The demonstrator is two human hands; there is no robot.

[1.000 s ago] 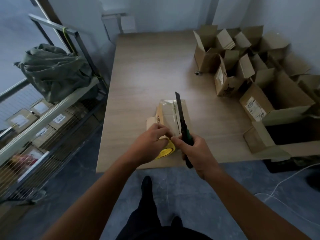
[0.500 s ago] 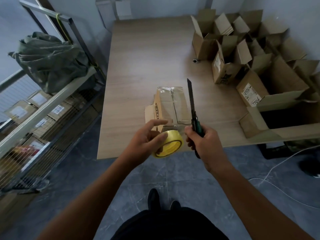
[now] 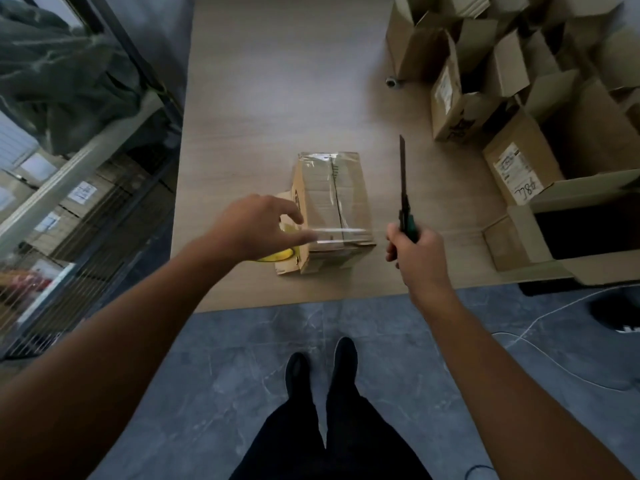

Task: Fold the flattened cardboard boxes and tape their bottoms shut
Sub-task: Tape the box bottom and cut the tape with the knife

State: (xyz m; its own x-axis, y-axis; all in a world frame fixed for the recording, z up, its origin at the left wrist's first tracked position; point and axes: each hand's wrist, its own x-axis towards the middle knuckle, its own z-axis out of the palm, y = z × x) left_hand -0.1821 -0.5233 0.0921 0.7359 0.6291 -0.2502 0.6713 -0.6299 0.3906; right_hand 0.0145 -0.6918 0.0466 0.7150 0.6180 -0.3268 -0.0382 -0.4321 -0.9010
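My right hand [image 3: 415,252] grips the box cutter [image 3: 402,181] centre-right. My left hand [image 3: 252,226] is spread over the tape roll [image 3: 277,255], beside the taped box [image 3: 332,199].

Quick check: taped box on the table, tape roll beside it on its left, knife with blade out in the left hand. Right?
Not quite. The knife is in the right hand, as the head view shows. The left hand is open over the tape roll. The rest holds: the taped box stands on the table, the roll is on its left and the blade is out.
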